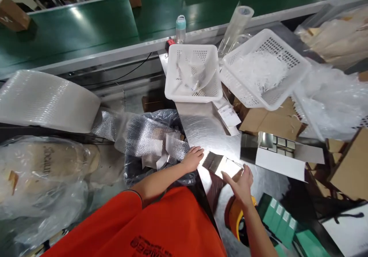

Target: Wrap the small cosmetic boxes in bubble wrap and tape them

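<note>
My left hand (pixel 194 159) is at the left edge of the metal table, fingers close together on the near end of a bubble wrap strip (pixel 143 132). That strip runs from a large roll (pixel 47 100) across a bin. To its right, my right hand (pixel 242 182) grips the near right end of a small shiny box (pixel 230 167), thumb on one side and fingers on the other. The box lies flat on the table; one part is bright and the other dark. My palm hides its right corner.
White baskets (pixel 191 98) stand at the back, with a clear film roll (pixel 237 27) behind. An open white carton (pixel 280 163) of small boxes is to the right. Nearer are a yellow tape roll (pixel 239 220) and green boxes (pixel 277 216). A green conveyor (pixel 92 23) crosses beyond.
</note>
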Action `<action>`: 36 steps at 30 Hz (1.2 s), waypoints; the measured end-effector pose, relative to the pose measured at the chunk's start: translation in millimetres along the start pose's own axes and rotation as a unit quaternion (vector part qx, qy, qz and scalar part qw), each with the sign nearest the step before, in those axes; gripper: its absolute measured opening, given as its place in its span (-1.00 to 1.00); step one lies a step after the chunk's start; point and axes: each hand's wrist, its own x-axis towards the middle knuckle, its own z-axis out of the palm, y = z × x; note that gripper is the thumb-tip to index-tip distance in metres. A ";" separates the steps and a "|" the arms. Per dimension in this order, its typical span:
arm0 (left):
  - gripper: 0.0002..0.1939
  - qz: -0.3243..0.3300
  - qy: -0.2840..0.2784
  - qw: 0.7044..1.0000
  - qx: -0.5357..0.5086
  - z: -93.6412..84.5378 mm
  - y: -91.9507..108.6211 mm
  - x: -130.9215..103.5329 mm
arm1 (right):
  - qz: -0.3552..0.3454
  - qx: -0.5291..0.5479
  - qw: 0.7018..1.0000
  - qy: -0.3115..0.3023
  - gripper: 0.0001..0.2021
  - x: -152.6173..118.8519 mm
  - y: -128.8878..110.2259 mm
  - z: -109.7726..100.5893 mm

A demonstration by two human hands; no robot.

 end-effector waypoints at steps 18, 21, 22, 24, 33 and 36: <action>-0.58 0.005 -0.007 1.000 0.020 -1.4 -0.7 0.7 | 0.074 -0.142 0.987 0.008 0.05 -27.9 -55.4 -20.2; -0.58 0.010 0.003 1.000 0.013 -0.7 -0.2 1.4 | 0.095 -0.145 0.984 0.047 -0.05 -31.8 -69.0 6.3; -0.58 0.011 0.006 1.000 0.012 -0.4 -0.1 1.4 | 0.093 -0.154 0.982 0.061 -0.07 -31.9 -73.0 13.3; -0.58 0.012 0.008 1.000 0.011 0.0 0.0 1.3 | 0.097 -0.182 0.975 0.078 -0.11 -31.4 -79.9 23.1; -0.57 0.022 0.009 1.000 0.009 -1.9 -1.6 1.3 | 0.077 -0.262 0.957 0.095 -0.14 -28.5 -83.6 45.4; -0.56 0.024 0.004 1.000 0.001 -1.8 -2.2 1.4 | 0.034 -0.265 0.954 0.136 -0.17 -29.4 -76.6 50.8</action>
